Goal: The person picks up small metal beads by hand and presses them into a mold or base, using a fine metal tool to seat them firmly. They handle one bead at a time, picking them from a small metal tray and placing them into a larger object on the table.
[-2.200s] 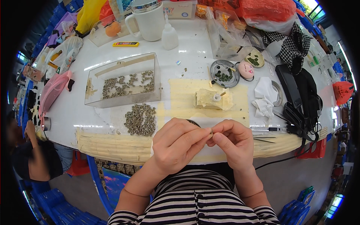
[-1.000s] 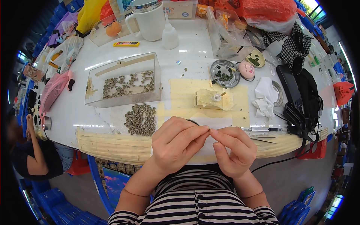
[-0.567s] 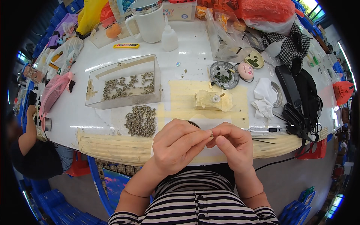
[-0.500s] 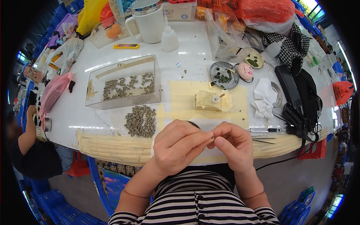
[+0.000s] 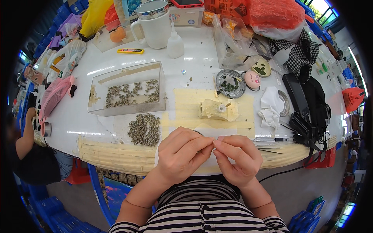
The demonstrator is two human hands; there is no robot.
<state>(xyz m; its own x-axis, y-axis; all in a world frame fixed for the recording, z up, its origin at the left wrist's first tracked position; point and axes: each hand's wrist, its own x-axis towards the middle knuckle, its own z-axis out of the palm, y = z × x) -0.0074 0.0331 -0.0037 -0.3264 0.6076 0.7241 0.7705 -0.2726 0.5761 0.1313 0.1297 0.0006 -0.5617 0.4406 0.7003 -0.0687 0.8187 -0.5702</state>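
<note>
Just above the table's front edge, my left hand and my right hand meet at the fingertips. Both are closed in a pinch. What sits between the fingers is too small and too covered to make out. Behind my left hand shows a bit of a dark round rim. A pile of small grey-brown metallic pieces lies to the left of my hands. Beyond it, a clear plastic box holds more such pieces. A block wrapped in cream tape, with a short stick on top, stands beyond my hands.
A round tin with dark green bits stands at the back right, near a pink round case. To the right lie crumpled tissue, a craft knife and a black bag. A white mug and squeeze bottle stand behind. Another person sits at left.
My right hand's fingers have straightened and drawn together into a pinch against my left fingertips. The whole view has shifted slightly.
</note>
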